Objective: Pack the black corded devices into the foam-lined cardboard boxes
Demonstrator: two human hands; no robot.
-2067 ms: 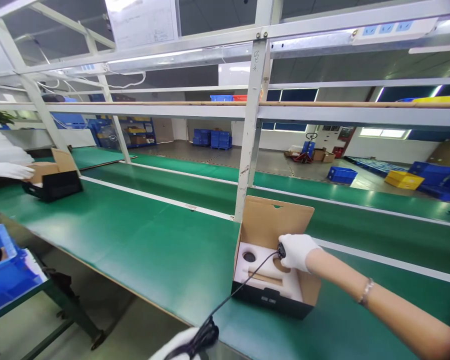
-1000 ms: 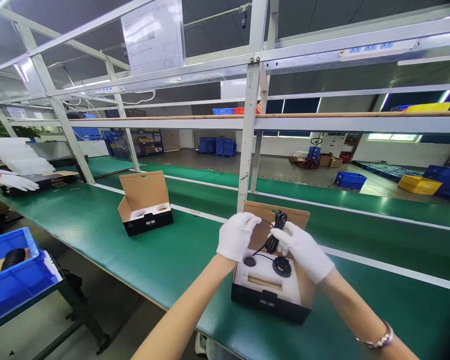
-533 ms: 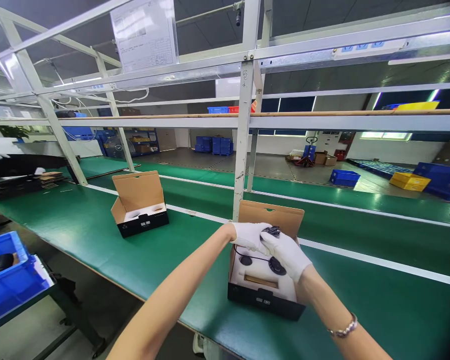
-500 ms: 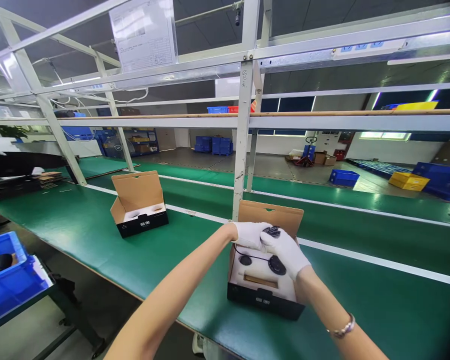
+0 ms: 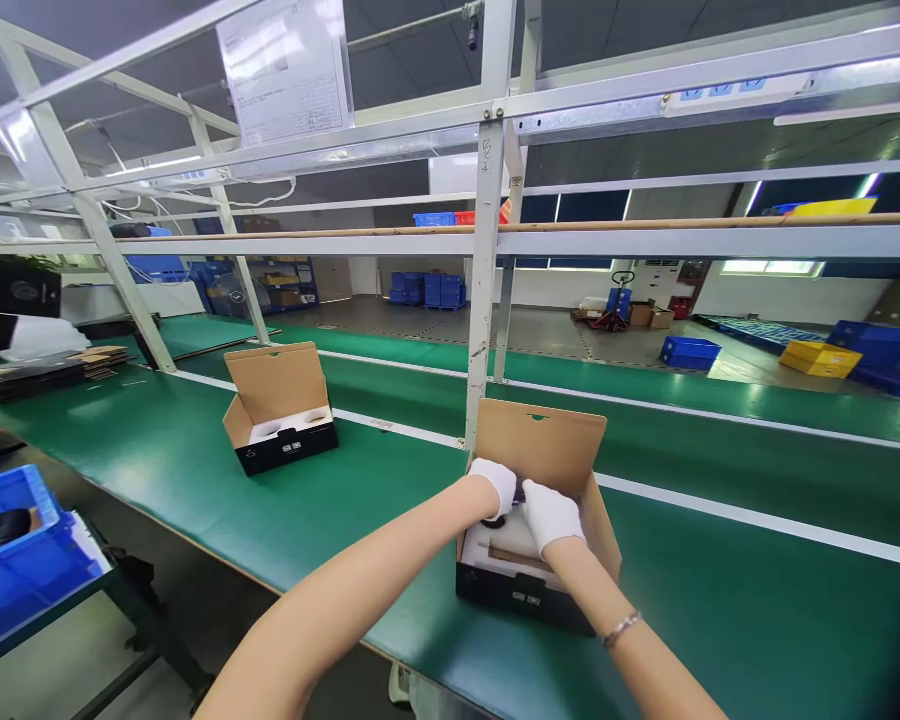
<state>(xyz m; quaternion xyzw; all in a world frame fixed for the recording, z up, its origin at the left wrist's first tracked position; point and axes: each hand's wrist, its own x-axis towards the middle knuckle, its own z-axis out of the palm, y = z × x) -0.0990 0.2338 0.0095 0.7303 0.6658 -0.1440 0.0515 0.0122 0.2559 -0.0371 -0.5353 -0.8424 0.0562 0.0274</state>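
Observation:
Both my hands wear white gloves and are inside an open box [image 5: 525, 597], black outside and brown inside, near its back wall. My left hand [image 5: 497, 484] is closed at the back left of the white foam insert [image 5: 476, 553]. Beside it, my right hand [image 5: 551, 515] is closed too, its fingertips turned toward the left. Between them shows a little of a bundled black cable [image 5: 520, 492], mostly covered by the gloves. Part of a round black piece [image 5: 494, 522] appears below my left hand. The larger black round part is hidden by my right hand.
A second open box [image 5: 289, 447] with white foam stands to the left on the green bench [image 5: 390, 510]. A metal post [image 5: 482, 330] rises just behind my box. At the lower left is a blue crate [image 5: 22, 570] on a cart; flat cardboard [image 5: 34, 378] lies far left.
Both hands have moved down into the back of the box with the bundled black cable, which was held above the foam before. At far left, a dark box and white foam have come into view.

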